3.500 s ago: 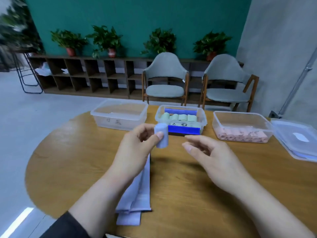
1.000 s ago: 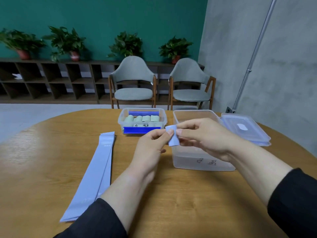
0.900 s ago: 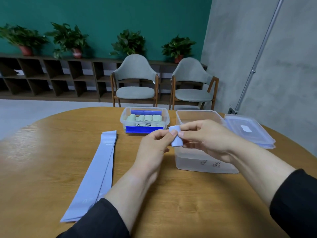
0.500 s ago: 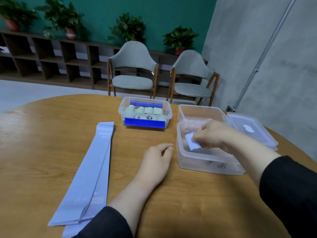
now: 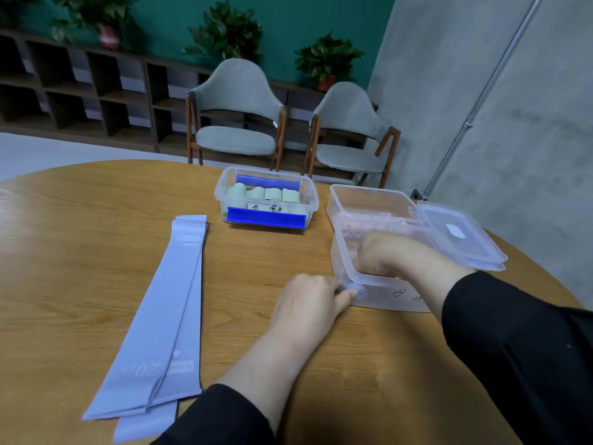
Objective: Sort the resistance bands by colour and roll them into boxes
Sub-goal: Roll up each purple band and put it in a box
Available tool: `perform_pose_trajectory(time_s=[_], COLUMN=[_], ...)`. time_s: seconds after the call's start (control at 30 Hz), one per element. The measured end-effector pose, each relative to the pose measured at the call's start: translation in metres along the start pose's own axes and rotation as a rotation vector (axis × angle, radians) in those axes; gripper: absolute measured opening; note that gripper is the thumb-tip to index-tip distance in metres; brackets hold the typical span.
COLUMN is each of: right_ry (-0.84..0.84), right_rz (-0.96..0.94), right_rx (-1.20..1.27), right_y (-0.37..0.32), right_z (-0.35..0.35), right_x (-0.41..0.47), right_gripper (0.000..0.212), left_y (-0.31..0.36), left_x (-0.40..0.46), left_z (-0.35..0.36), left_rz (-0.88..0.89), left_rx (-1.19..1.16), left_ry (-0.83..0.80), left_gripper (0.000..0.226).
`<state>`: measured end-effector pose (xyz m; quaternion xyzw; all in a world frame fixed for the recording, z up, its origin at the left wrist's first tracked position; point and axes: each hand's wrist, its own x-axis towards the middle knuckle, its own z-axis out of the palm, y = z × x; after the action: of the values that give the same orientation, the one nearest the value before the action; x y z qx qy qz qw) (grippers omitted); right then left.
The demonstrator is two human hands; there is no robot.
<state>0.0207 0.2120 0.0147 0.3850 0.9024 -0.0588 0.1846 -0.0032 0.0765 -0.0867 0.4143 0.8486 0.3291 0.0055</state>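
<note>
Round wooden table [image 5: 96, 252], warm yellowish grain with a bit of glare on the left side. Behind it there's a dark teal wall, a low dark shelf unit [image 5: 96, 85] with potted plants [image 5: 224, 33] on top, and two grey padded chairs [image 5: 237, 117] with wooden legs. The right side of the room is a plain grey concrete wall with a metal pipe [image 5: 481, 91] running up it.

On the table: a couple of flat lilac bands [image 5: 167, 316] lying stacked on the left, well apart from the boxes. The far box [image 5: 308, 194] holds a row of pale green rolls [image 5: 264, 194] and has blue strips front and back. The near clear box [image 5: 385, 293] is on the right, with another box [image 5: 359, 194] right behind it and lids [image 5: 462, 232] just beside them.

The right hand [image 5: 388, 255] is down inside the near box, fingers curled; can't tell what, if anything, it's gripping because the plastic blurs it. The left hand [image 5: 311, 303] rests against the box's front corner, fingers loosely curled, holding nothing.
</note>
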Motion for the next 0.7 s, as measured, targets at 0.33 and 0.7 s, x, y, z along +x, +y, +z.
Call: perform_pose_trajectory(time_s=[0.33,0.7], right_ry=[-0.105,-0.082], right_rz=[-0.030,-0.035], right_rx=[0.312,0.389], right_y=[0.015,0.022], right_z=[-0.002,0.000], right_x=[0.002,0.003], right_gripper=[0.039,0.026], left_y=[0.000,0.000], left_x=[0.002,-0.001], left_z=[0.002,0.001], left_rz=[0.039,0.084], left_rx=[0.007,0.004], left_ry=[0.011,0.069], left_gripper=[0.038,0.030])
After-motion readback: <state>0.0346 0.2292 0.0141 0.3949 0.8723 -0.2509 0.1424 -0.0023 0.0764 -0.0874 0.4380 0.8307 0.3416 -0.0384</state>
